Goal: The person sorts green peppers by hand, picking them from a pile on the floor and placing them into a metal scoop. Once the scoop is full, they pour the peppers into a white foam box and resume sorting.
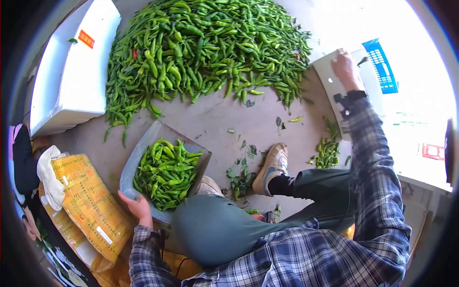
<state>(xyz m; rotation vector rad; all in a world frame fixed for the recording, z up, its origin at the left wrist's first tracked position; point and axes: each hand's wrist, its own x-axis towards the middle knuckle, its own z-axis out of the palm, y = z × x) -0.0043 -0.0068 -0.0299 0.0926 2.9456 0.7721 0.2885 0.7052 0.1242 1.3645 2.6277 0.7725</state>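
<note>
My left hand (137,206) grips the near edge of a grey scoop tray (138,155) loaded with green chili peppers (167,172). The tray rests tilted against my left knee. Far out to the right, my right hand (343,67) reaches to the top edge of a white foam box (330,79) and holds it. A big heap of green chili peppers (201,48) covers the floor ahead of me. My legs in green trousers and a tan shoe (272,167) lie between the two hands.
A white foam box (71,71) stands at the left. Yellow printed bags (91,205) with a white glove (50,177) lie near my left side. A blue crate (381,64) sits behind the right box. A small pepper pile (326,153) and loose leaves dot the concrete floor.
</note>
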